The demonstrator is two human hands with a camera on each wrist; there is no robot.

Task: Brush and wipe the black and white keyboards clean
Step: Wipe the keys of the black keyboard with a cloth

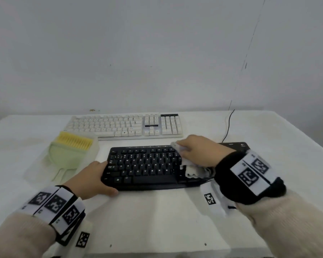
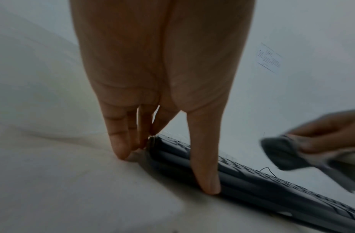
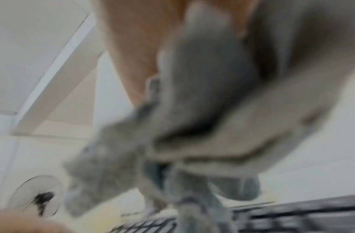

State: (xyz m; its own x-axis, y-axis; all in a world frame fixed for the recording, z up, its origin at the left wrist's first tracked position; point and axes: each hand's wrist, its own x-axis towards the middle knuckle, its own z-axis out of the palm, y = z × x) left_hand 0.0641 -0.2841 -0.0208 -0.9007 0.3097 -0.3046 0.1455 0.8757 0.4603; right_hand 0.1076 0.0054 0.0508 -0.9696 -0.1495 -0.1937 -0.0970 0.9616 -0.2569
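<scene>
Two risks stand out: the black keyboard point(image 1: 144, 167), near centre on the white table point(image 1: 157, 216), may skid if the left hand point(image 1: 93, 178) eases off, and the cloth point(image 1: 190, 169) may snag keycaps. That left hand clamps the keyboard's left end, thumb on its near edge and fingers curled at the side. Further right, the right hand point(image 1: 196, 150) grips the bunched cloth, pressing it onto the keys.

2 keyboards: 1 black keyboard point(image 1: 144, 165), 1 white keyboard point(image 1: 123, 125); 1 brush point(image 1: 74, 144); 1 cloth point(image 1: 190, 170); 2 hands.
</scene>
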